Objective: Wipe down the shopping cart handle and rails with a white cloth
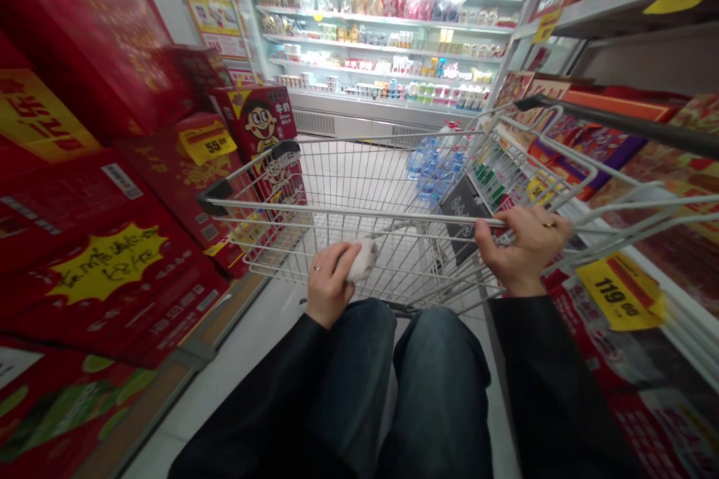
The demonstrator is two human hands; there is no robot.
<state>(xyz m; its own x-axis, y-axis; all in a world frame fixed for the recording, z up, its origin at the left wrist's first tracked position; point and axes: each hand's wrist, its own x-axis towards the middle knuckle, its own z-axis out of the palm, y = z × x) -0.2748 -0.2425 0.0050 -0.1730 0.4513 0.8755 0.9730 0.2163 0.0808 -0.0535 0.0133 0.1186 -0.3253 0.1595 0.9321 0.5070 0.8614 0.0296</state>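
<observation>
Denim knees point(443, 382) sit close behind a wire cart point(337, 211), one hand on its rail

The right hand point(525, 239) has its fingers clamped around the rail point(449, 218), well off to the right side. The left hand point(329, 281) curls its fingers over a pale, crumpled wad point(364, 258), at the cart's near side; whether it touches the wires I cannot tell. The cart stands between stacked red boxes point(106, 262) and a stocked shelf point(607, 7).

A grip so far to one side would likely swing the cart if pushed hard, so light, even pressure seems best. Right knuckles want some room from the yellow price tag point(621, 292), and the wad should be pinched enough that it doesn't snag on the wires
</observation>
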